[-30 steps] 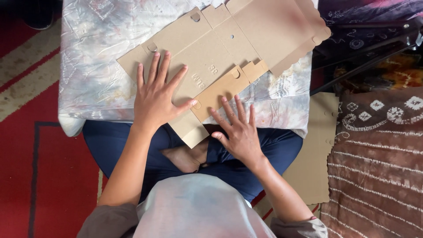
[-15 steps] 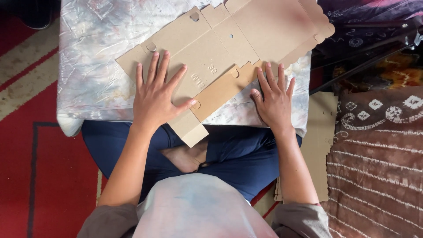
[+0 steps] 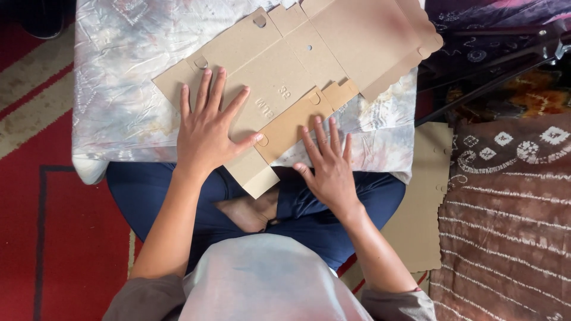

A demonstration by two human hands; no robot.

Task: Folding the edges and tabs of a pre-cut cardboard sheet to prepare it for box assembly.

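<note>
A flat brown die-cut cardboard box blank (image 3: pixel 297 65) lies across a small table covered with a pale marbled cloth (image 3: pixel 119 89). My left hand (image 3: pixel 208 128) rests palm down, fingers spread, on the blank's near left part. My right hand (image 3: pixel 327 163) lies flat with fingers apart at the table's near edge, fingertips touching the long folded side flap (image 3: pixel 291 122). Neither hand grips anything.
I sit cross-legged in dark blue trousers (image 3: pixel 333 220) under the table, on a red carpet (image 3: pixel 35 238). More flat cardboard (image 3: pixel 422 202) lies on the floor at the right, beside a brown patterned textile (image 3: pixel 505 208). Dark rods (image 3: pixel 493 65) cross the upper right.
My right hand slid right along the side flap, then came back left and nearer to me. The left hand and the cardboard stayed put.
</note>
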